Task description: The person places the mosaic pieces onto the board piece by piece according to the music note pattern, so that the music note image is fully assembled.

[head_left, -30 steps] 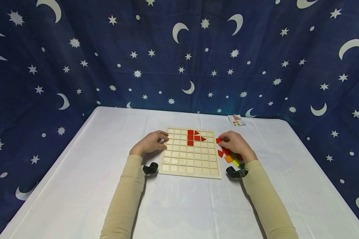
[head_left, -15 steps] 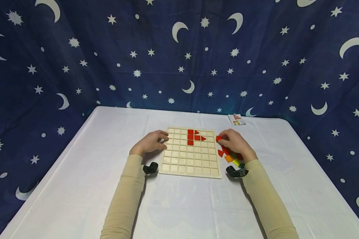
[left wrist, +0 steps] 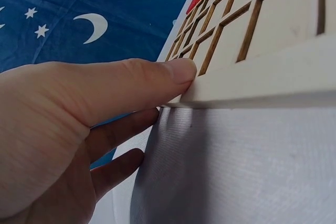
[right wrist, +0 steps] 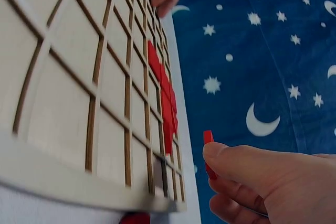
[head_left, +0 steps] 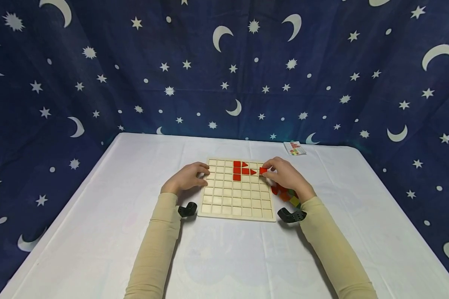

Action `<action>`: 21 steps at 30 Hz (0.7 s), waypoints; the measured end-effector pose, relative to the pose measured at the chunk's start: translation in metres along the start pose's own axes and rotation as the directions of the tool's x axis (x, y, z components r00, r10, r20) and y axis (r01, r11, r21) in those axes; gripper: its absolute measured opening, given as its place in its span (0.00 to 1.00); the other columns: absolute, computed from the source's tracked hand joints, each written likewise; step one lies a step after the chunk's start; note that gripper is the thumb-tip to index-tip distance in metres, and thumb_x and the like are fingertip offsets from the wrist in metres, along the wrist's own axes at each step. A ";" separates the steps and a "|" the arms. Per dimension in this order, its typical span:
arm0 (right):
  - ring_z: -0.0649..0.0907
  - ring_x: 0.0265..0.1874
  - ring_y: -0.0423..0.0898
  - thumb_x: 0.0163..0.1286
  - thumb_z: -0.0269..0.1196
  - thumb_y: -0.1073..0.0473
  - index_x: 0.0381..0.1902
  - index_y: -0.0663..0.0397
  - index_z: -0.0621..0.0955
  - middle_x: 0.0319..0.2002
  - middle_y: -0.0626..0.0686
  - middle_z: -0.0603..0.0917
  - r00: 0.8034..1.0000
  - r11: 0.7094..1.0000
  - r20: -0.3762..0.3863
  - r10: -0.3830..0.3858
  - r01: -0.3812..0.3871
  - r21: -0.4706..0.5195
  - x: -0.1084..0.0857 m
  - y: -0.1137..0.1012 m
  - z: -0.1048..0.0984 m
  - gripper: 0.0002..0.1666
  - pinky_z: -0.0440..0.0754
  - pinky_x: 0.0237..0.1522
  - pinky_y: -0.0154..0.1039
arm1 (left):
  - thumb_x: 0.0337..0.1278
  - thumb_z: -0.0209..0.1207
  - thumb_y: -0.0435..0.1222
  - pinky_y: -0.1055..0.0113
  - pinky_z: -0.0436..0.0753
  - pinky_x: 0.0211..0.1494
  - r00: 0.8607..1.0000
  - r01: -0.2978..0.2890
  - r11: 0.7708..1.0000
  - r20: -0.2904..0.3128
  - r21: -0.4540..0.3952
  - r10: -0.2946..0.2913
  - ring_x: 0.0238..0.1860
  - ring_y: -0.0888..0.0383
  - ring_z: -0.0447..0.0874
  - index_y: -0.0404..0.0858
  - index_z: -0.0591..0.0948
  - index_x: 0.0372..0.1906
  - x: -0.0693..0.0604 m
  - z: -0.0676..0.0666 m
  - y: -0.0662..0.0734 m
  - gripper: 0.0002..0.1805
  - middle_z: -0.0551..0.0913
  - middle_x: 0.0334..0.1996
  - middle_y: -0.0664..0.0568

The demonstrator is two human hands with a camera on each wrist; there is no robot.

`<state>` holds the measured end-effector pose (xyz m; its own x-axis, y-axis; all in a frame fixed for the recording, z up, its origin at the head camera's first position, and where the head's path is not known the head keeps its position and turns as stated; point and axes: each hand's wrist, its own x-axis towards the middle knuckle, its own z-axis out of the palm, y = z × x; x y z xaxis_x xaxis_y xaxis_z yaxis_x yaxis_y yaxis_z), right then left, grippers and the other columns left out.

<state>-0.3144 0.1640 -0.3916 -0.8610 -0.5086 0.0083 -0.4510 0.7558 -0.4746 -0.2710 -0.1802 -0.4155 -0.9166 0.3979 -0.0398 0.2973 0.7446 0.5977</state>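
Observation:
In the head view a pale wooden grid board [head_left: 236, 198] lies on the table, with red square and triangular tiles [head_left: 237, 170] set in cells near its far side. My left hand [head_left: 185, 177] rests at the board's left edge. In the left wrist view its straight thumb [left wrist: 176, 71] touches the rim while other fingers hang loosely beside it. My right hand [head_left: 286, 173] pinches a red square tile [head_left: 263, 171] above the board's right edge. In the right wrist view that tile stands edge-on between thumb and fingers, apart from the board.
A small pile of red, orange, yellow and green tiles [head_left: 284, 196] lies right of the board, partly under my right hand. A printed card [head_left: 294, 148] sits near the far edge of the white-covered table [head_left: 224, 257]. Behind hangs a dark blue star-and-moon curtain [head_left: 194, 74].
My right hand has lifted the red square tile from beside the board and carried it left, over the right edge. My left hand has stayed at the left edge.

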 end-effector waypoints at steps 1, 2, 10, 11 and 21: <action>0.77 0.47 0.54 0.70 0.63 0.56 0.53 0.60 0.81 0.50 0.59 0.79 1.000 1.000 0.004 -0.010 0.010 -0.006 0.001 -0.003 0.000 0.18 0.79 0.49 0.51 | 0.58 0.66 0.34 0.53 0.64 0.72 1.000 -0.001 1.000 0.000 0.001 0.001 0.69 0.43 0.64 0.31 0.80 0.58 0.000 0.000 0.000 0.23 0.71 0.66 0.42; 0.77 0.47 0.54 0.70 0.63 0.57 0.53 0.60 0.81 0.49 0.58 0.79 1.000 1.000 0.008 -0.020 0.020 -0.010 0.001 -0.005 0.001 0.18 0.80 0.49 0.50 | 0.58 0.66 0.34 0.53 0.64 0.72 1.000 -0.001 1.000 0.000 0.002 0.001 0.69 0.43 0.64 0.31 0.80 0.58 0.000 0.000 0.000 0.23 0.71 0.66 0.42; 0.78 0.45 0.52 0.69 0.64 0.57 0.54 0.61 0.81 0.48 0.57 0.79 0.996 0.997 0.061 -0.065 0.067 -0.036 0.010 -0.020 0.011 0.19 0.79 0.51 0.49 | 0.58 0.66 0.35 0.52 0.65 0.72 1.000 0.007 1.000 0.004 0.001 -0.007 0.69 0.43 0.64 0.31 0.80 0.58 -0.001 -0.001 0.001 0.23 0.70 0.66 0.42; 0.79 0.46 0.52 0.69 0.64 0.57 0.54 0.60 0.81 0.49 0.57 0.79 0.995 0.997 0.070 -0.067 0.069 -0.037 0.011 -0.022 0.013 0.19 0.79 0.52 0.49 | 0.58 0.66 0.34 0.52 0.65 0.72 1.000 0.005 1.000 0.004 0.001 -0.005 0.69 0.43 0.64 0.31 0.80 0.58 -0.001 -0.001 0.001 0.23 0.70 0.66 0.42; 0.80 0.47 0.52 0.68 0.65 0.58 0.53 0.63 0.81 0.48 0.57 0.80 0.981 0.979 0.063 -0.184 0.188 -0.076 0.017 -0.030 0.030 0.19 0.79 0.53 0.48 | 0.58 0.66 0.34 0.52 0.64 0.72 1.000 0.005 1.000 0.007 -0.011 -0.004 0.70 0.43 0.64 0.31 0.79 0.58 -0.001 0.000 0.002 0.23 0.70 0.67 0.42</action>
<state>-0.3078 0.1203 -0.4032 -0.7469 -0.6638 0.0395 -0.6215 0.6757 -0.3963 -0.2697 -0.1793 -0.4146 -0.9161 0.3981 -0.0478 0.2900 0.7402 0.6066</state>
